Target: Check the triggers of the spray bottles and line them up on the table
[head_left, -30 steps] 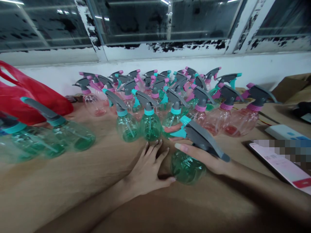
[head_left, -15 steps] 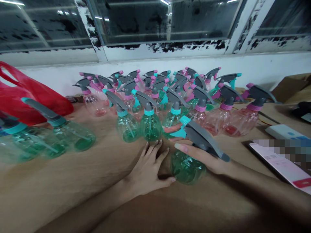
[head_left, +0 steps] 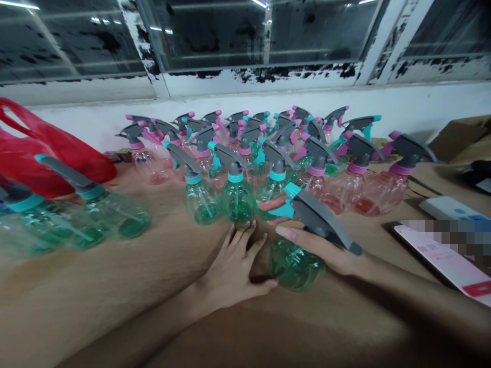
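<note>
Two bare hands at a bench (head_left: 126, 281) bearing spray bottles. The right hand (head_left: 330, 254) grips a green bottle (head_left: 295, 271) below its grey head (head_left: 312, 209), one finger lying along the turquoise trigger (head_left: 283, 209); this bottle is towards the bench's near edge, right of centre, its head sloping down to the right. The left hand (head_left: 235, 271) is open and empty, palm down on the bench, fingers spread, its thumb tip just beside the bottle's base; whether the two touch cannot be told. Beyond the fingertips stands a front row: three turquoise-collared bottles (head_left: 238, 199), then three pink-collared bottles (head_left: 345, 189) to the right. A mixed group (head_left: 245, 135) crowds behind them towards the bench's far edge. Near the left edge are further green bottles (head_left: 117, 217), blurred, and a red bag (head_left: 49, 158); towards the right edge, a phone (head_left: 437, 260) and a white box (head_left: 448, 210).
</note>
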`<state>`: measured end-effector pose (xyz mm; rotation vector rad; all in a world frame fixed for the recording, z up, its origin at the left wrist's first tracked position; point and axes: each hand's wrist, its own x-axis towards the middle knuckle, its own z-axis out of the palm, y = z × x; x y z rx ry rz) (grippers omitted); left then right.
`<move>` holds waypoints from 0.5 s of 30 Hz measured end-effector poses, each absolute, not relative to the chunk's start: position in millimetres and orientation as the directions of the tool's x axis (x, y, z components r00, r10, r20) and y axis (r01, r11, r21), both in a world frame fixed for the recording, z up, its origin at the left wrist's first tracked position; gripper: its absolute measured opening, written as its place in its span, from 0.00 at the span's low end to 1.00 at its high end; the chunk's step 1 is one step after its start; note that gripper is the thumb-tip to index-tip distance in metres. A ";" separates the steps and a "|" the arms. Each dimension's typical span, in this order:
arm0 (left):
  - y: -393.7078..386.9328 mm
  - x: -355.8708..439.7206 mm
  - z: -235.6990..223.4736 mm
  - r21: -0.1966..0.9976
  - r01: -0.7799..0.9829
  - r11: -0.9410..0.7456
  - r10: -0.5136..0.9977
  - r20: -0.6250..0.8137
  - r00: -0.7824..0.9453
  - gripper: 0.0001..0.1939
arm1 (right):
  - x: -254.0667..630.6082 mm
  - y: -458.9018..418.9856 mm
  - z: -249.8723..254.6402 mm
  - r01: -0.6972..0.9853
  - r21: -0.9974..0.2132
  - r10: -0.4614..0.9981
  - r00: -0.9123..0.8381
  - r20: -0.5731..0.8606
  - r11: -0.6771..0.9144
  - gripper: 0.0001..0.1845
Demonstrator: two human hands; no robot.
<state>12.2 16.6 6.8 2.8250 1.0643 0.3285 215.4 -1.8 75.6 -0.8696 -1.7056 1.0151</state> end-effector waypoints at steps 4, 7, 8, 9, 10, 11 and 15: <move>16.5 11.8 7.1 0.183 0.632 -0.753 0.657 0.160 0.736 0.43 | 215.2 -1.9 75.8 0.093 -0.905 0.872 -0.323 0.367 0.415 0.15; 16.2 11.4 6.2 0.178 0.635 -0.752 0.659 0.157 0.736 0.43 | 215.4 -2.3 75.6 0.132 -0.908 0.889 -0.298 0.347 0.399 0.15; 16.2 11.4 5.9 0.173 0.639 -0.750 0.661 0.157 0.733 0.43 | 215.3 -2.6 75.7 0.148 -0.909 0.897 -0.283 0.339 0.390 0.15; 16.2 11.3 5.8 0.168 0.644 -0.747 0.665 0.156 0.730 0.43 | 215.1 -2.9 75.8 0.160 -0.911 0.903 -0.277 0.329 0.381 0.15; 16.2 11.4 5.8 0.165 0.647 -0.744 0.667 0.155 0.728 0.43 | 214.9 -3.4 76.1 0.162 -0.913 0.906 -0.275 0.323 0.375 0.15; 16.2 11.5 5.9 0.163 0.649 -0.744 0.668 0.153 0.728 0.43 | 214.6 -3.8 76.5 0.160 -0.915 0.906 -0.277 0.319 0.371 0.16; 16.3 12.0 6.4 0.162 0.643 -0.749 0.662 0.146 0.735 0.43 | 212.9 -4.6 78.2 0.180 -0.918 0.915 -0.269 0.300 0.353 0.15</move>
